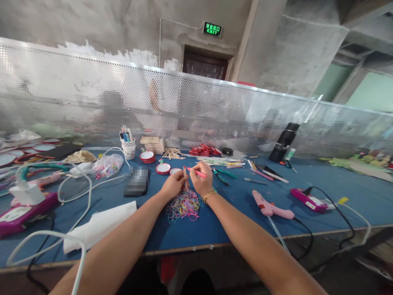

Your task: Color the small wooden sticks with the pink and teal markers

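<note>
Left hand pinches craft stick, right hand grips pink pen — pen pressure may twist stick loose.

The blue table bears a heap of coloured bands, a pink glue gun and white paper

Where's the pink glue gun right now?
Head view: the glue gun lies on the blue table to the right of the right hand, between the coloured bands and a pink device with a black cable.
</note>
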A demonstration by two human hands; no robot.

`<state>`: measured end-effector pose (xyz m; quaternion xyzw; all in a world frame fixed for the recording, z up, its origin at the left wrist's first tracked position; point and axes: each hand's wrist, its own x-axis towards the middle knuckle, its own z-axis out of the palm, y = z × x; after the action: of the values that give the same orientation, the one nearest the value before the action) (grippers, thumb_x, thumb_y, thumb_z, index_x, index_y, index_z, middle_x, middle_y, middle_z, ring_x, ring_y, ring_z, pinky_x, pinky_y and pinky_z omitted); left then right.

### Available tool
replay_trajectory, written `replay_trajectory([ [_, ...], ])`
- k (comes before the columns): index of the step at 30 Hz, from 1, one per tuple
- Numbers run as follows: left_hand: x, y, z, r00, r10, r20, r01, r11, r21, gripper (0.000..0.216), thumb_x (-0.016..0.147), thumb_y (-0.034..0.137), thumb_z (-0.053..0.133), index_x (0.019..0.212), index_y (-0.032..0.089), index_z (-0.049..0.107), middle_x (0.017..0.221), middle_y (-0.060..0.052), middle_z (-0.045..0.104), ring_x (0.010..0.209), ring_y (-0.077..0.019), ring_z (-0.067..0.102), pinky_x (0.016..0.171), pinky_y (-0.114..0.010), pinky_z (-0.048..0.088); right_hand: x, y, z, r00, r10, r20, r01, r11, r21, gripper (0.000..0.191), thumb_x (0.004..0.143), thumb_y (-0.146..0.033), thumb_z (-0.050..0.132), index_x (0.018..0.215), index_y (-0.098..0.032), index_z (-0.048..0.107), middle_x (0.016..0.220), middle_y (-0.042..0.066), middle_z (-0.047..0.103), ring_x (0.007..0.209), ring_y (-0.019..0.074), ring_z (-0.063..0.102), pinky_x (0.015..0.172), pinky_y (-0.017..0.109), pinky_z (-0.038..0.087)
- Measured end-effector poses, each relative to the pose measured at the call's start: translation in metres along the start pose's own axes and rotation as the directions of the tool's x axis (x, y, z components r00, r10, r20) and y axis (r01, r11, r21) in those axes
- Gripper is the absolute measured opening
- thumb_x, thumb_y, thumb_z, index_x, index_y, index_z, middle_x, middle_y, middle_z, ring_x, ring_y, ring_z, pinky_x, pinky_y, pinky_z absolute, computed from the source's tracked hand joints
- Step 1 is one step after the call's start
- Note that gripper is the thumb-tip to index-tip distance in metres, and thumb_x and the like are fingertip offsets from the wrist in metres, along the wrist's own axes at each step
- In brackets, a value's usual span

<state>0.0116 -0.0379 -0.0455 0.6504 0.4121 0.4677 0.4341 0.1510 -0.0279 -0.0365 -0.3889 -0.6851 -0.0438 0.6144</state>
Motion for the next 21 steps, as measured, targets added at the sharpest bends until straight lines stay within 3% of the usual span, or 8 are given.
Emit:
replay_trajectory([
  [12, 0.0026, -0.0061, -0.0008, 1.000, 0.018, 0.003, -0.018, 1.000, -0.003, 0.026, 0.081, 0.042, 0.062, 0.075, 0.019, 0.052, 0.058, 0.002, 0.059, 0.044, -0.0105, 0.054, 0.045, -0.022, 0.037, -0.0003, -0.0025, -0.0001, 1.000, 0.013, 0.024, -0.013, 1.000, -0.006, 0.014, 0.079, -0.021, 0.054, 0.067, -0.023, 0.047, 0.063, -0.001, 0.055, 0.066, 0.0173, 0.051, 0.073, 0.032, 0.038],
  [21, 0.0002, -0.0022, -0.0015, 1.000, 0.026, -0.016, -0.026, 1.000, 0.013, 0.020, 0.081, 0.035, 0.061, 0.074, 0.018, 0.053, 0.056, 0.003, 0.059, 0.044, -0.0098, 0.054, 0.045, -0.021, 0.038, -0.0014, -0.0022, 0.0009, 1.000, -0.017, 0.025, 0.018, 1.000, -0.017, 0.015, 0.081, -0.021, 0.054, 0.068, -0.022, 0.046, 0.064, -0.001, 0.056, 0.067, 0.0173, 0.051, 0.073, 0.032, 0.038],
])
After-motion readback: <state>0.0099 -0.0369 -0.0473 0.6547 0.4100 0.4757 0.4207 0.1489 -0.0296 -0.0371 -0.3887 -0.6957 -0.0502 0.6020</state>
